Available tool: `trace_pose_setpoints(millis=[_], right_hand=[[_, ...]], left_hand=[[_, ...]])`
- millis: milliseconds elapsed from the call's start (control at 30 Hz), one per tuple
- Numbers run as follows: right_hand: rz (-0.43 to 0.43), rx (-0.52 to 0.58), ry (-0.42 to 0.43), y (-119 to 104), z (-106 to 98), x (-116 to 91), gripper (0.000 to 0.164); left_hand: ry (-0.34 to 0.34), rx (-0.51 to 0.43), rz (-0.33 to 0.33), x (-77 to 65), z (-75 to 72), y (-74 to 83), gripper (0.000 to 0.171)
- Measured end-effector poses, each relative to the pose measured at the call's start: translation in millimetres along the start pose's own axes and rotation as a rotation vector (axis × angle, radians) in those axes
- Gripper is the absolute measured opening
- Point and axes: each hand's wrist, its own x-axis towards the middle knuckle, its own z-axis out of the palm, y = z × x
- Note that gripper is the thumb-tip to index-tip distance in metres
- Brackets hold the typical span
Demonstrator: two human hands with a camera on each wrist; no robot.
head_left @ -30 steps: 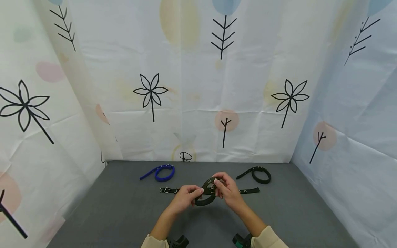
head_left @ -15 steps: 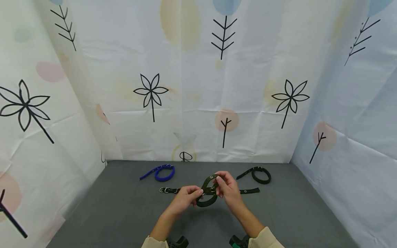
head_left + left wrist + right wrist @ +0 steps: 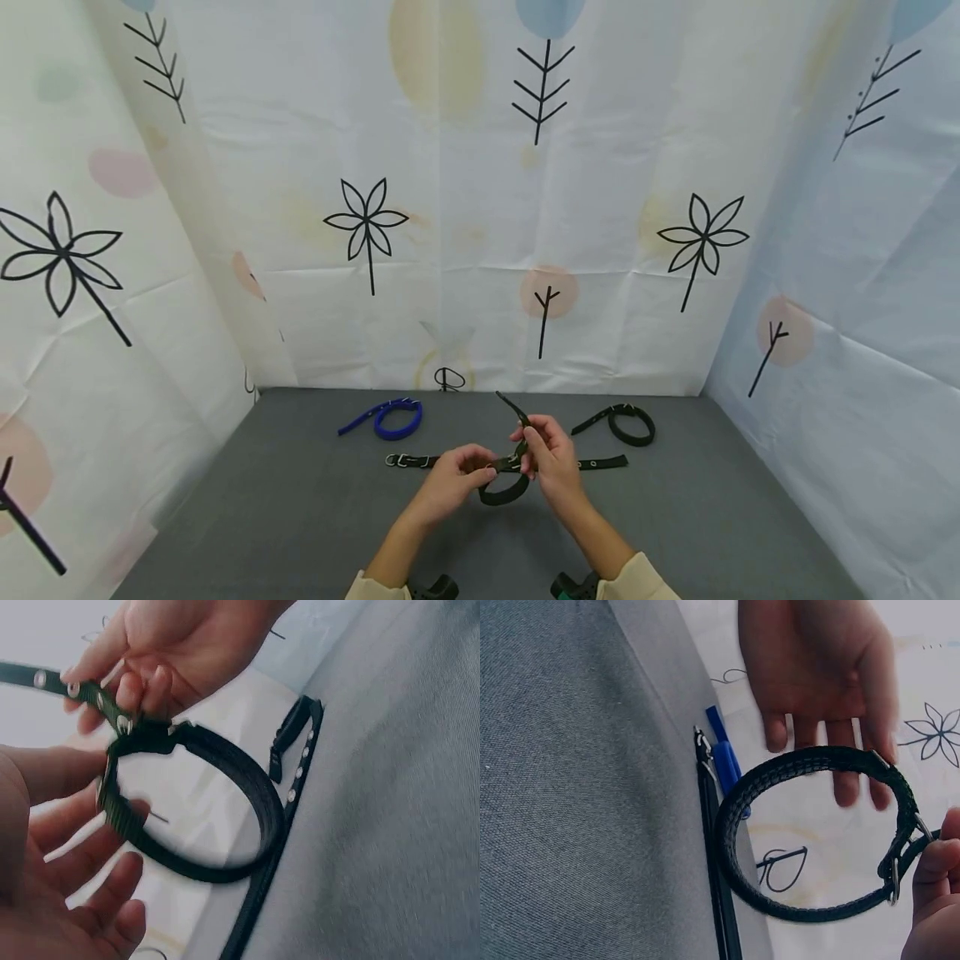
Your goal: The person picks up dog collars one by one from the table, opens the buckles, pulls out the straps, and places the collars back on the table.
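A dark green collar with metal eyelets and a buckle is held up above the table in a round loop. My left hand pinches the loop beside the buckle between thumb and forefinger, its other fingers loosely bent. With thumb and fingertips, my right hand grips the free strap, whose tip sticks up past the fingers. In the left wrist view the collar shows its eyelets running through the right hand's fingers. The right wrist view shows the collar's loop with metal rings near the right fingers.
Behind the hands a black collar lies stretched out flat, partly hidden. A coiled blue collar lies at the back left, a coiled dark collar at the back right. Patterned cloth walls enclose the grey table.
The strap's upper part, earlier bowed into a second loop, has straightened and its tip now points up to the left. The lower loop has shifted slightly right and down. Both hands still hold the collar.
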Motion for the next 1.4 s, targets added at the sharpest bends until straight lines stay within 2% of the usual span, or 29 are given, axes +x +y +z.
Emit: trace_pose_setpoints(millis=[100, 233, 433, 533, 667, 867, 1067, 1167, 1400], right_hand=[[-0.025, -0.032, -0.008, 0.9, 0.9, -0.8, 0.02], [-0.074, -0.105, -0.02, 0.4, 4.6, -1.6, 0.017], [-0.307, -0.216, -0.02, -14.0, 13.5, -3.1, 0.014], [-0.377, -0.247, -0.009, -23.8, 18.5, -4.6, 0.015], [-0.366, -0.272, 0.029, -27.9, 22.5, -6.3, 0.011], [-0.29, -0.318, 0.136, -30.2, 26.7, -7.9, 0.005], [-0.235, -0.362, 0.24, -32.5, 28.5, -7.5, 0.005], [-0.201, -0.353, 0.255, -32.3, 28.1, -7.2, 0.003], [-0.123, -0.291, 0.229, -31.4, 26.7, -7.4, 0.006]], left_hand=[[0.045, 0.104, 0.064, -0.4, 4.6, 5.5, 0.021], [0.129, 0.201, 0.117, 1.7, 11.5, 2.2, 0.018], [0.183, 0.295, 0.165, 4.2, 17.5, 5.0, 0.01], [0.204, 0.315, 0.175, 5.1, 19.8, 6.9, 0.006], [0.239, 0.33, 0.158, 6.2, 22.2, 7.3, 0.006], [0.284, 0.38, 0.105, 7.3, 24.8, 5.5, 0.009], [0.272, 0.356, 0.059, 8.1, 25.9, 5.2, 0.01], [0.253, 0.318, 0.03, 9.3, 26.6, 5.0, 0.01], [0.249, 0.262, -0.006, 10.9, 29.8, 4.6, 0.011]])
